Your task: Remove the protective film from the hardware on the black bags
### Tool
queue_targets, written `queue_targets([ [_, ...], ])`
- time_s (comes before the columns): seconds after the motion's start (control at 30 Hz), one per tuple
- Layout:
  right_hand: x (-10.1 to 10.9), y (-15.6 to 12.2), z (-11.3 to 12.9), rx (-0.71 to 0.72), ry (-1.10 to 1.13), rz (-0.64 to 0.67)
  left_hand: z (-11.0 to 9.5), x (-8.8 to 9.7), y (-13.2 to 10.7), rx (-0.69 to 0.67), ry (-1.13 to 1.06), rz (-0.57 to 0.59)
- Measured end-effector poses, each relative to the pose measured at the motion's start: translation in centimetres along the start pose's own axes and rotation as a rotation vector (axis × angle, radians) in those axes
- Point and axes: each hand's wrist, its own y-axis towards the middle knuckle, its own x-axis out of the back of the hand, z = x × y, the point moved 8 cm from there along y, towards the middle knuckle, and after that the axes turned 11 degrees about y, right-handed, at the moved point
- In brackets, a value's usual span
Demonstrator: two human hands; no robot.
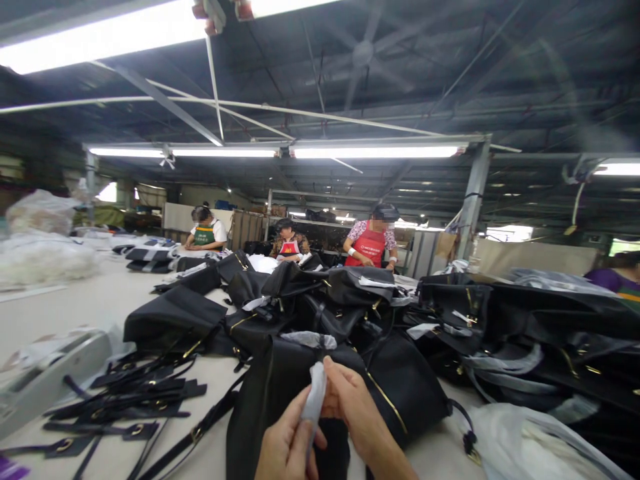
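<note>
- What is marked at the centre of the lower field?
- A strip of white plastic film (313, 393) is standing upright between the two hands, directly above a black leather handbag (400, 393).

- What are the hands doing?
- The left hand (287, 443) and the right hand (350, 407) are both grasping the strip, each pinching it between thumb and fingers. Neither hand is released. Whether the strip is joined to the handbag cannot be told.

- What is lying about them?
- A gold zip (385, 400) is running down the handbag's side, and a scrap of grey film (307, 340) is resting on its top. A black strap with a gold buckle (193, 433) is lying just to the left on the white worktable (100, 307), beside a pile of black straps with gold fittings (125, 393). A clear plastic bag (530, 440) is lying at lower right.

- And beyond them?
- A heap of black handbags (300, 300) is stretching across the table. Past it, a co-worker in a red apron (370, 243) is standing with both hands at the table, and two more co-workers, in a green apron (205, 235) and a small red apron (289, 248), are working farther back. A purple sleeve (610, 278) is entering at the right edge, and fluorescent tubes (375, 152) are shining overhead.
</note>
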Motion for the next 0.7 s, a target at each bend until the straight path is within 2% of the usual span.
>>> queue_targets([
  [0.1, -0.5, -0.6, 0.0, -0.075, 0.093, 0.144, 0.0, -0.4, 0.0, 0.060, -0.214, 0.101],
  [0.2, 0.2, -0.7, -0.2, -0.132, 0.121, 0.168, -0.1, -1.2, 0.1, 0.138, -0.477, 0.225],
  [0.3, 0.4, -0.6, -0.7, -0.176, 0.126, 0.180, 0.0, -1.5, 0.2, 0.193, -0.626, 0.264],
  [0.53, 1.0, 0.1, -0.5, -0.096, 0.046, 0.096, 0.3, -2.0, 0.4, 0.174, -0.611, 0.281],
  [0.7, 1.6, -0.1, -0.1, -0.047, -0.099, 0.024, 0.4, -1.3, 0.4, 0.143, -0.454, 0.227],
])
